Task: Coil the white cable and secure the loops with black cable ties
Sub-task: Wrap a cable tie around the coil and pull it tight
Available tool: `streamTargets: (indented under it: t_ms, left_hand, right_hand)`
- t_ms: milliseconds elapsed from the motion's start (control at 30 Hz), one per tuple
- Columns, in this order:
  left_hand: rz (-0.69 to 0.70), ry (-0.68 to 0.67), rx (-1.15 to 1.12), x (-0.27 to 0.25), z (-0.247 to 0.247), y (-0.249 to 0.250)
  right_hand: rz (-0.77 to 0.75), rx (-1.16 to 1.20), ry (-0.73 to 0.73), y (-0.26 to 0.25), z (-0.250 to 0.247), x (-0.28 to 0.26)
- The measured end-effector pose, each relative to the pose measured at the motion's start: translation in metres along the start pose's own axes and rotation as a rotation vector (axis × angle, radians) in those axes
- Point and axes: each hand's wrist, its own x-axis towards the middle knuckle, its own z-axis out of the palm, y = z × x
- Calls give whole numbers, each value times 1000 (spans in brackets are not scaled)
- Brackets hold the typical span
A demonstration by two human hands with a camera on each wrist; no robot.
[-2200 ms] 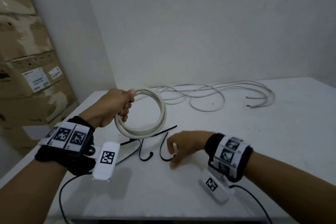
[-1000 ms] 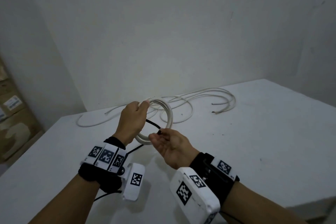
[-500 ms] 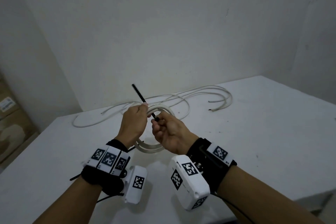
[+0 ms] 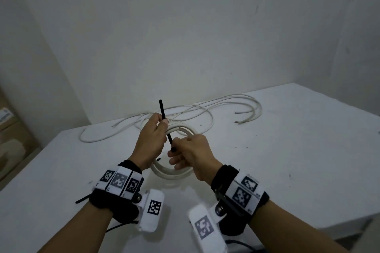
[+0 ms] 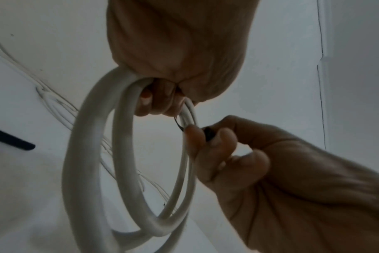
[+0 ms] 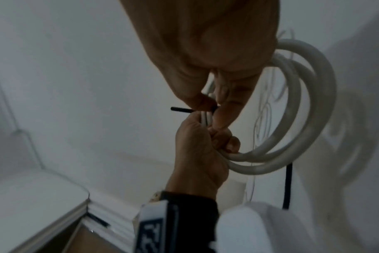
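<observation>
A coil of white cable hangs upright above the white table. My left hand grips the coil's top. A black cable tie runs past those fingers, its tail pointing up. My right hand pinches the tie's lower end by the coil. In the left wrist view the left hand curls round the coil and the right hand pinches the tie's head. In the right wrist view the tie's tail juts left of both hands, with the coil to the right.
The uncoiled run of white cable lies in loose curves along the back of the table. A spare black tie lies by my left wrist; it also shows as a spare tie. Cardboard boxes stand at the left. The table's edge drops off at the right.
My right hand took a black tie off the table and brought it to the coil. Since half a second ago the tie has turned more upright and its lower end has come toward me.
</observation>
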Motion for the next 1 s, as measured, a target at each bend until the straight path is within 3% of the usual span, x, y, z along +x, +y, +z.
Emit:
streamTargets:
  t_ms: [100,233,500,667,833,1000]
  left_hand:
    - [-10,-19,-16,-3,4,-4]
    - [-8,-28,-26,0,4,-6]
    - [-75,-92,-154,-1,0,2]
    - [-29,-164,-159,-9,2,10]
    - [2,-145,-167,-15,6,15]
    - [2,-133,-180,-18,10,15]
  right_hand:
    - [-185,-86,80,3,1,-2]
    - [-305,-299,-44,2,-5,-3]
    - [-322,-17,-322,-13,-28,-3]
    - [-409,-153,-164,-29,-27,-1]
    - [-514,-240,-5,-34,-26,9]
    - [-471,-238,37,-32,-23,11]
